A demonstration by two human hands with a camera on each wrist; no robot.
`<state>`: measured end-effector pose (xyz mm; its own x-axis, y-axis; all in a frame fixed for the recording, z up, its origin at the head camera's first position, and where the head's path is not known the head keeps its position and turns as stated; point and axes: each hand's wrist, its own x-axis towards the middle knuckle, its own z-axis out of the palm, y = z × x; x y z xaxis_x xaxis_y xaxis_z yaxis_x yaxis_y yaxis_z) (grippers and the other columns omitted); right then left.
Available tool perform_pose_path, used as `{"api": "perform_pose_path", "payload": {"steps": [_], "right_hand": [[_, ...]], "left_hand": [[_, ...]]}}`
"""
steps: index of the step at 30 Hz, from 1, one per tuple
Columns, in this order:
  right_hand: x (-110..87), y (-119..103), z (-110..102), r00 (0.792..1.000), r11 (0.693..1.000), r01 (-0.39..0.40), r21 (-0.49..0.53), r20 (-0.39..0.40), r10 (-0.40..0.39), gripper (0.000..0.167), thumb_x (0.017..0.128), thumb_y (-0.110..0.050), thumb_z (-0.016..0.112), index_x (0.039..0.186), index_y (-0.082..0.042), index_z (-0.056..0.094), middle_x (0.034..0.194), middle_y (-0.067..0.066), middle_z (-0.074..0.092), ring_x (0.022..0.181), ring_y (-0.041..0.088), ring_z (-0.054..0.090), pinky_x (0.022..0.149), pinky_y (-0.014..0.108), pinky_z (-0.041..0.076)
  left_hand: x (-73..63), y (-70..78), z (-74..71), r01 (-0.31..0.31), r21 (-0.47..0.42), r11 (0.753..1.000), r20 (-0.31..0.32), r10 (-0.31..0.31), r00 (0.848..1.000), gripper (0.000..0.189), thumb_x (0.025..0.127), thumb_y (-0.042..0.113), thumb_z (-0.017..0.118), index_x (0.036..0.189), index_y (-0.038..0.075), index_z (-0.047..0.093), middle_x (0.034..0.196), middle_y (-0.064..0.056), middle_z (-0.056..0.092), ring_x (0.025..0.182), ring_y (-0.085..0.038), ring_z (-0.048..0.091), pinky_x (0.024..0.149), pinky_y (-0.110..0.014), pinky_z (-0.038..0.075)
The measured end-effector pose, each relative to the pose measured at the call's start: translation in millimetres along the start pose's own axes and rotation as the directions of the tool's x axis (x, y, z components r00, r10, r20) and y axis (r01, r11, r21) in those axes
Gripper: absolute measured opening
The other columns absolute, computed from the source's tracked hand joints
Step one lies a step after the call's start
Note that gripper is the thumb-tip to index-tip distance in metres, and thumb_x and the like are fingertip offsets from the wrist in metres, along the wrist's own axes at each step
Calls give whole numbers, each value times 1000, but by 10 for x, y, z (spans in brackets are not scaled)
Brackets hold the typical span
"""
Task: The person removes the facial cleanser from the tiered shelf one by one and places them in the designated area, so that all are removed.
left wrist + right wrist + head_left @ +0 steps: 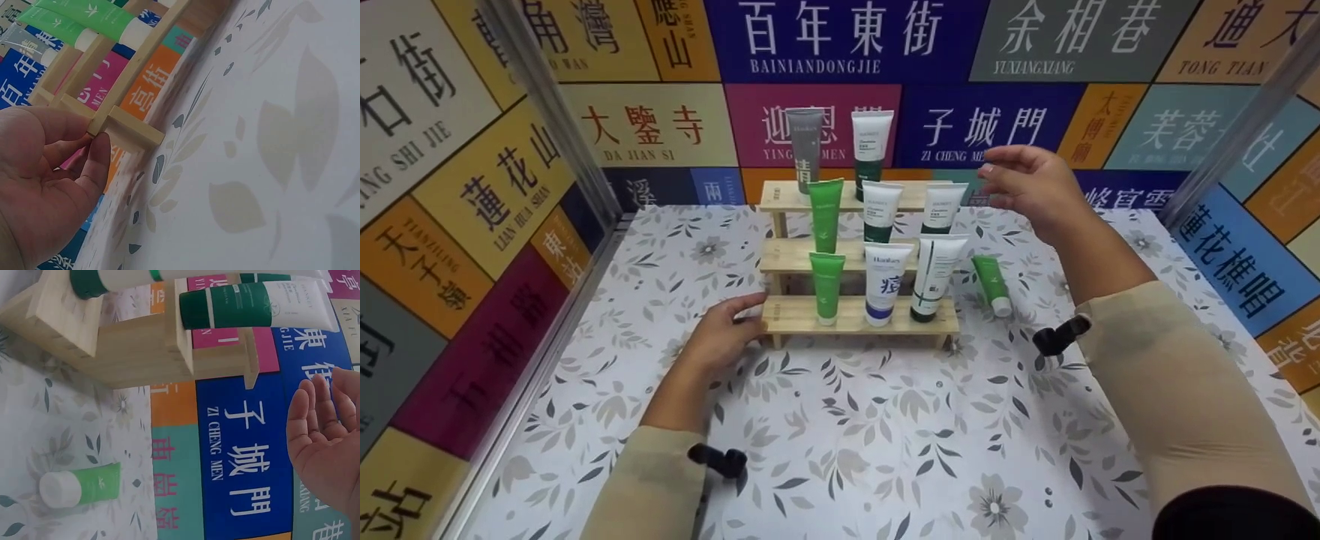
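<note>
A three-tier wooden display rack [862,323] holds several squeeze tubes standing on their caps. My left hand [725,334] is at the left end of its lowest board; the left wrist view shows thumb and forefinger pinching the board's corner [135,125]. In the air right of the top tier, my right hand [1031,187] has loosely bent fingers and nothing in them. Nearest to it on the rack is a white and dark green tube [945,206] on the middle tier. A small green tube [990,281] with a white cap lies on the table beside the rack.
On the top tier stand a grey tube [808,150] and a white and green one [872,150]. The bottom tier bears a green tube [826,289] and two white ones. A floral cloth [840,435] covers the table, with printed panels [810,45] behind.
</note>
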<state>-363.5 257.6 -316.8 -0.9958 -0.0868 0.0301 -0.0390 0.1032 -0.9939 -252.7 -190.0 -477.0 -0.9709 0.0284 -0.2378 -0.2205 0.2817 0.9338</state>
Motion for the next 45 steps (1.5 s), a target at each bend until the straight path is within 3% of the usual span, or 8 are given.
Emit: {"api": "perform_pose_path", "payload": {"steps": [6,13,20,28,37,45], "right_hand": [[33,-112,103,999,999,35,13,6,-35,38,98,-22,80,133,-13,70,118,0,75,102,18,73,83,26,63],[89,-275,215,999,999,45,13,21,-46,40,97,-24,80,134,-13,69,124,2,73,107,21,71,84,25,62],[155,-455,354,999,996,26,88,26,-29,42,94,-21,83,133,-12,70,122,3,72,107,23,70,84,26,63],[210,-516,530,997,992,31,118,63,-39,43,94,-18,83,134,-12,68,125,5,70,107,23,70,87,28,63],[299,-617,702,995,995,56,78,74,-62,41,96,-17,81,135,-13,68,125,5,70,108,23,70,90,29,61],[367,-653,836,994,999,19,41,111,-23,41,98,-16,79,136,-13,67,128,6,69,111,22,71,93,31,61]], "left_hand": [[9,9,7,21,12,1000,-9,-21,1000,56,102,12,63,157,19,56,157,-9,60,138,-27,62,114,-44,49],[10,4,-4,10,1,1000,-1,-10,1000,55,103,10,62,157,17,55,158,-12,59,140,-29,61,115,-44,49],[17,7,-10,8,-9,1000,0,-8,1000,55,103,10,62,157,16,55,157,-12,60,138,-28,62,114,-43,49],[17,-6,-14,12,1,1000,1,-12,1000,54,103,11,62,157,18,56,159,-11,58,137,-28,62,111,-42,51],[17,8,-34,-8,25,1000,-3,8,1000,53,104,11,60,157,16,56,157,-12,59,127,-25,66,103,-35,51],[14,10,-27,8,41,999,6,-8,1000,53,104,15,62,156,20,56,163,-8,54,138,-27,62,110,-41,50]]}}
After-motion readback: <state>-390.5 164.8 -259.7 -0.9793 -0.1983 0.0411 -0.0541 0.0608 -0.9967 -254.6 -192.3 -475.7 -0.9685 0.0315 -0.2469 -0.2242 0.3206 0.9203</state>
